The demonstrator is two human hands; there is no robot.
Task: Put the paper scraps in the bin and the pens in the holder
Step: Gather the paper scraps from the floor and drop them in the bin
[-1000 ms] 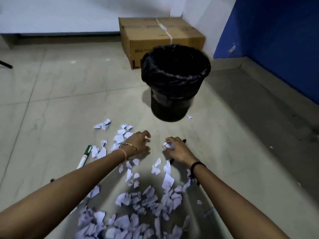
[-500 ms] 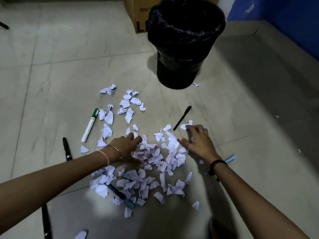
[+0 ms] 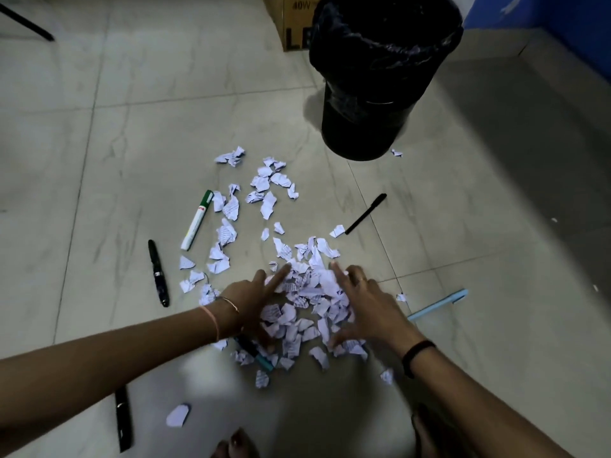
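Note:
White paper scraps [image 3: 304, 292] lie heaped on the tiled floor, with more scattered scraps [image 3: 264, 190] further out. My left hand [image 3: 251, 292] and my right hand [image 3: 363, 302] lie flat on either side of the heap, fingers spread and cupping it. The black bin [image 3: 380, 87] with a black liner stands beyond, upper right. Pens lie around: a green-capped white marker [image 3: 197, 219], a black pen [image 3: 158, 274], a thin black pen [image 3: 366, 213], a light blue pen [image 3: 438, 305], a teal pen [image 3: 256, 353] half under scraps, and a black pen [image 3: 123, 418] under my left forearm. No holder is visible.
A cardboard box [image 3: 291, 21] stands behind the bin against the wall. A blue wall [image 3: 582, 24] runs along the right. A dark leg [image 3: 26, 23] crosses the top left corner. My toes [image 3: 234, 446] show at the bottom edge.
The view has tilted down and pulled back. Both hands have drawn back from near the bin and come closer together, gathering the scraps into a tighter heap.

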